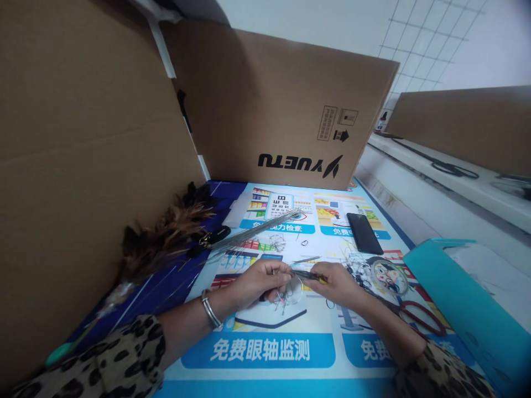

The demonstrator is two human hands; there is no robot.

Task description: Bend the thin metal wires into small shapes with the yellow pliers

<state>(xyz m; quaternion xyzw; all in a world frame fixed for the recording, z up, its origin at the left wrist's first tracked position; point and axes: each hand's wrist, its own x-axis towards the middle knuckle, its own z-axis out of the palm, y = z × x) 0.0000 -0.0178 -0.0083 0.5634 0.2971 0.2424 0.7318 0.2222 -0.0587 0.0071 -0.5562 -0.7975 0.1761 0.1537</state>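
Note:
Over the middle of the printed mat, my left hand (267,278) pinches a thin wire bent into a ring (302,293). Fine wire ends and a small pink bit hang below those fingers. Closed around the yellow-handled pliers (306,275) is my right hand (335,281). The plier jaws point left and meet the wire at my left fingertips; the exact grip is too small to make out. Just beyond both hands lies a short bunch of wire pieces (307,260). Farther off, a long bundle of straight wires (261,228) stretches diagonally across the mat.
A black phone (365,233) lies at the back right. Near my right forearm are a round patterned item (388,276), small black pieces and red-handled scissors (423,318). A teal box (468,309) stands right. Feathers (166,224) line the left, beside cardboard (282,105) walls.

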